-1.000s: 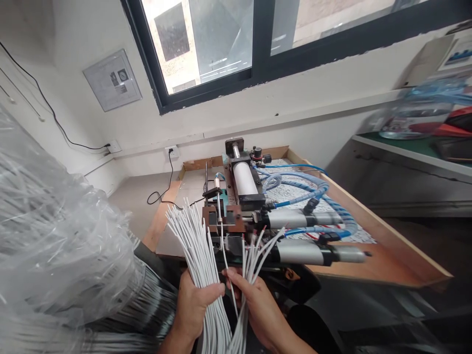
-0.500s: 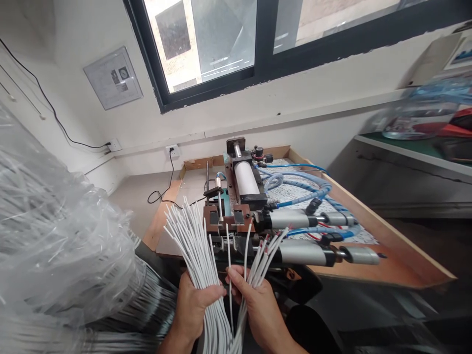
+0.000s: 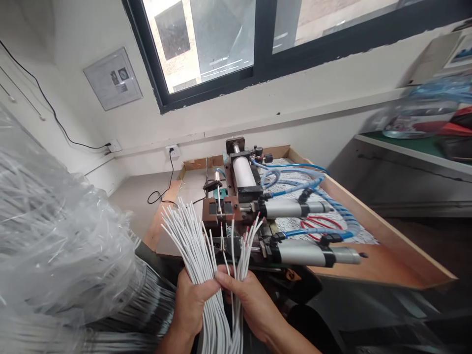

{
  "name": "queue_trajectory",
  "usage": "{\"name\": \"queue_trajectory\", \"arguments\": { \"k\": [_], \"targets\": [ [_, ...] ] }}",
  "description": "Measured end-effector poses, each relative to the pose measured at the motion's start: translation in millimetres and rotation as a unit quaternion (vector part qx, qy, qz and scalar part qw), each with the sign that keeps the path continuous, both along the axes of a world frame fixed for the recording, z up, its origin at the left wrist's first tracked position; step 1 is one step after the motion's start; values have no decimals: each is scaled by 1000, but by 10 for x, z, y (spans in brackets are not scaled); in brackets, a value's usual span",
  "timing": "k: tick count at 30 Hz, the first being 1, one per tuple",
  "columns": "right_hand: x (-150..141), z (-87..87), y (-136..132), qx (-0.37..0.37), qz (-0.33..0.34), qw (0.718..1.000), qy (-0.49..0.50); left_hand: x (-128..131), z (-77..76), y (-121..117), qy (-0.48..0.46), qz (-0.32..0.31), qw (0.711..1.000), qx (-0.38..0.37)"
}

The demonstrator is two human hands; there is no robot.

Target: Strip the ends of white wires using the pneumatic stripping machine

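Note:
My left hand (image 3: 191, 302) is closed around a thick bundle of white cables (image 3: 195, 246), whose plain white ends fan upward. Close beside it, my right hand (image 3: 254, 305) grips a smaller bundle of white cables (image 3: 243, 263) with reddish tips. Between thumb and fingers, the right hand also pinches a single cable (image 3: 225, 258) that stands apart, its red-tipped end at the jaws (image 3: 222, 243) of a pneumatic machine. The right thumb tip is up against the left thumb. The lower cables run together below the hands. Whether the jaws touch the single cable is hard to tell.
Air cylinders (image 3: 302, 252) and blue hoses (image 3: 346, 221) lie right of the jaws, inside a wood-edged tray (image 3: 391, 248). Plastic-wrapped cable bundles (image 3: 73, 246) crowd the left. A green-topped shelf (image 3: 416, 152) holds a plastic bottle at right.
My right hand and its cables have shifted left, against the left hand. The single cable's tip now shows red instead of white. The machine's clamp parts and cylinder rod ends have slid left.

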State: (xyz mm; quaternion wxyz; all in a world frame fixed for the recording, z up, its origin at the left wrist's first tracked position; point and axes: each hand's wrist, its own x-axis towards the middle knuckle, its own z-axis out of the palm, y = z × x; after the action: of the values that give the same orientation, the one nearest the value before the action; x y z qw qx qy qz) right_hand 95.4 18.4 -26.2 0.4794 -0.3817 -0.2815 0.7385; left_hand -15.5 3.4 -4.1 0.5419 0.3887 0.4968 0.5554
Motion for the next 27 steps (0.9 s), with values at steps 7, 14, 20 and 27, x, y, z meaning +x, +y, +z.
{"name": "queue_trajectory", "arguments": {
  "k": [7, 14, 20, 27],
  "targets": [
    [-11, -28, -63, -3, -109, 994, -27, -54, -44, 4, 14, 31, 999, 0],
    [-31, 29, 49, -57, -138, 989, 22, -64, 24, 54, -27, 57, 998, -24],
    [-36, 39, 79, -95, -96, 989, 57, -24, 63, 61, -35, 52, 998, 0],
    [-36, 65, 5, -8, -19, 999, 28, -20, 24, 30, 28, 17, 999, 35]
  ]
}}
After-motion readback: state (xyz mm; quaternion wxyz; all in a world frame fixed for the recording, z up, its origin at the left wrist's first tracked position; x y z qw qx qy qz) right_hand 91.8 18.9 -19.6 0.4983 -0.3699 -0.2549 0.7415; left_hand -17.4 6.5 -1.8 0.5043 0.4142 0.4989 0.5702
